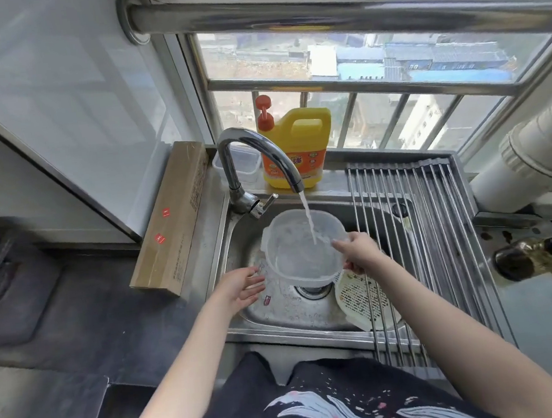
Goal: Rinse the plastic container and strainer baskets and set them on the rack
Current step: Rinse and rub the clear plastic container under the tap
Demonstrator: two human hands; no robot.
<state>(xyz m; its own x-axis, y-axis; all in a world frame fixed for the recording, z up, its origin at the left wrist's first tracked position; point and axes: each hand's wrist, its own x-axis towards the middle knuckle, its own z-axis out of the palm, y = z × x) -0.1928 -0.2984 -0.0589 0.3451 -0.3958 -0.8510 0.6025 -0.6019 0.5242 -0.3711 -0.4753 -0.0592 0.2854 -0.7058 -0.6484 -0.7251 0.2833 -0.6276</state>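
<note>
No text is legible. The yellow detergent jug [296, 148] carries an orange label with blurred characters. The brown cardboard box [172, 219] bears small printed lines and two red stickers, all unreadable.

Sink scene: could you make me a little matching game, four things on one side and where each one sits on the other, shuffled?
Things:
1. clear plastic container
2. strainer basket
3. yellow detergent jug
4. brown cardboard box

Places:
A. on the ledge behind the tap, by the window
B. lying on the counter left of the sink
C. under the running water, gripped at its rim by the right hand
D. low in the sink, partly beneath the rack bars

Pairs: 1-C, 2-D, 3-A, 4-B
</note>
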